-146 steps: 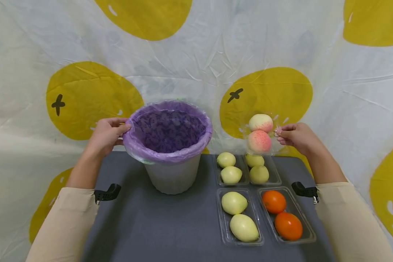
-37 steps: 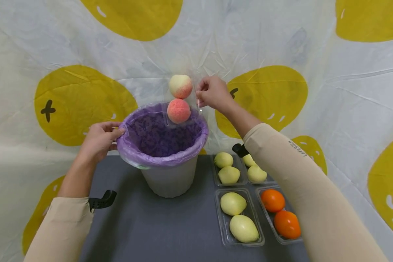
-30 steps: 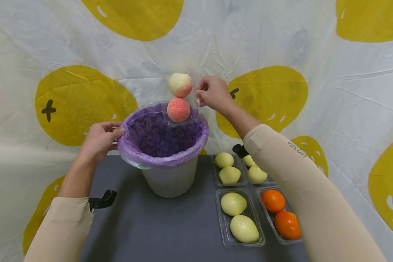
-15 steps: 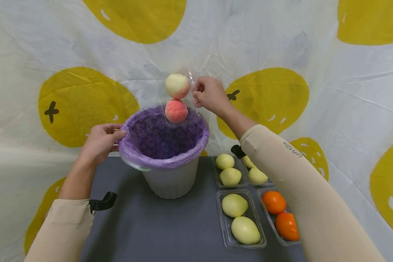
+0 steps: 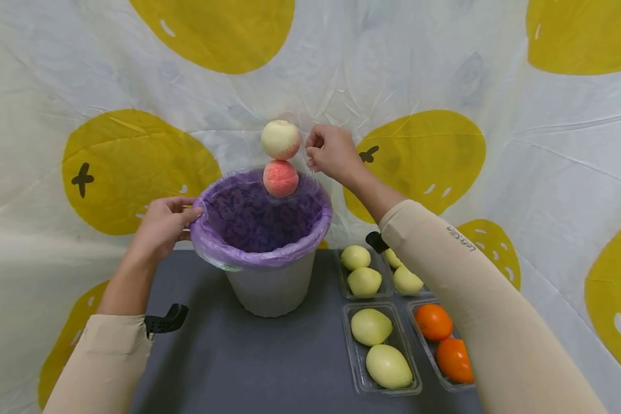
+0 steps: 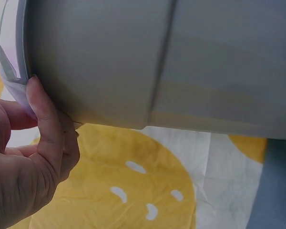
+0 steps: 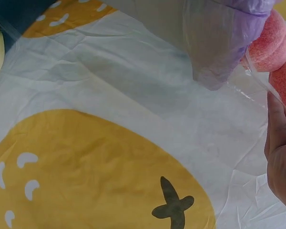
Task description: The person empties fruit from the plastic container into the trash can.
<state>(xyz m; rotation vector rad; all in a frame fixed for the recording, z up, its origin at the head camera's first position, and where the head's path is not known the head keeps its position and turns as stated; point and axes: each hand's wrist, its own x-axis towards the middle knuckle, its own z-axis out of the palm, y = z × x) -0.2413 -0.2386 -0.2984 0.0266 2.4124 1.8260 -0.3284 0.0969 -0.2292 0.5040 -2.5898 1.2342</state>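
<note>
A whitish bin [image 5: 271, 290] stands on the dark grey table, lined with a purple bag [image 5: 259, 259] folded over its rim. My left hand [image 5: 163, 227] pinches the lined rim at its left side; in the left wrist view its fingers [image 6: 45, 121] lie against the bin's outer wall. Over the bin's far right part, my right hand [image 5: 333, 152] grips the edge of a clear plastic tray [image 7: 262, 78]. The tray carries a pale peach [image 5: 280, 140] above a pinker peach [image 5: 280, 179]. Most of the tray is hard to make out.
Right of the bin sit clear trays of pale yellow-green fruit [image 5: 371, 326], two fruits in each. Beside them a tray holds two orange fruits [image 5: 452, 360], partly covered by my right sleeve [image 5: 476, 310]. A white cloth with yellow fruit prints [image 5: 419, 155] hangs behind.
Since the oldest frame, my right hand has carried the tray of peaches left, from above the fruit trays to over the bin. Lately the tray has only tilted slightly. The left hand keeps its hold.
</note>
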